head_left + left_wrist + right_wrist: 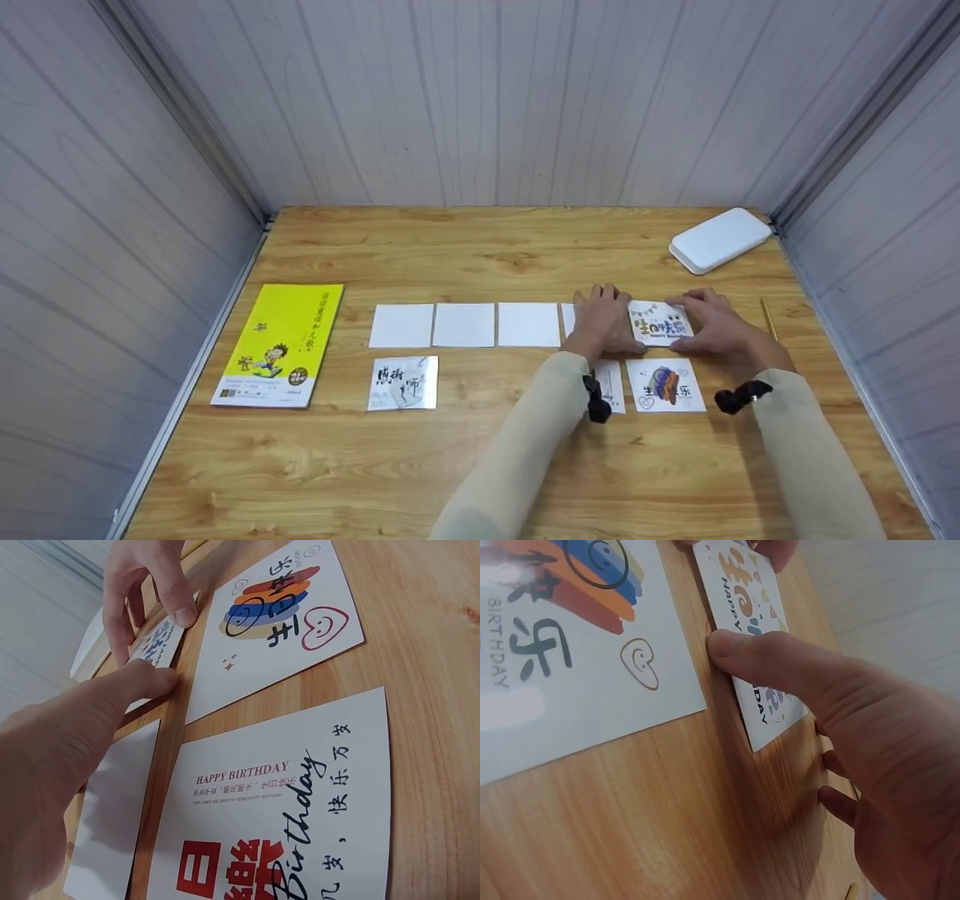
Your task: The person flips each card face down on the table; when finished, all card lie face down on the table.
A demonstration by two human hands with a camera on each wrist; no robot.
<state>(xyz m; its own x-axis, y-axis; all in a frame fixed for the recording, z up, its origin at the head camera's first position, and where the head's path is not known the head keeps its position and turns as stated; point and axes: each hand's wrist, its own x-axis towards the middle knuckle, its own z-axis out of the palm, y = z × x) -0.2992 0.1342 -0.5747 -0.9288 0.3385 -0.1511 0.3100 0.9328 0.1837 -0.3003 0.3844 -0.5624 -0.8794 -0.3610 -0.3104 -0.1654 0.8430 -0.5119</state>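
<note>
A white birthday card [660,324] with colourful lettering lies at the right end of the upper row. My left hand [602,322] holds its left side, the thumb at the near edge. At the right side my right hand [716,326] grips the same card, thumb on the near edge and fingers over at the far edge. Just below is a card with coloured stripes [666,385]. Beside that, a card with red and black lettering [285,780] shows in the left wrist view; my left wrist partly covers it in the head view.
Blank white cards [465,325] continue the upper row leftward, the last partly under my left hand. A thank-you card [403,383] lies below them. A yellow book [281,341] is far left, a white case [721,240] back right, a gold pen [769,319] right.
</note>
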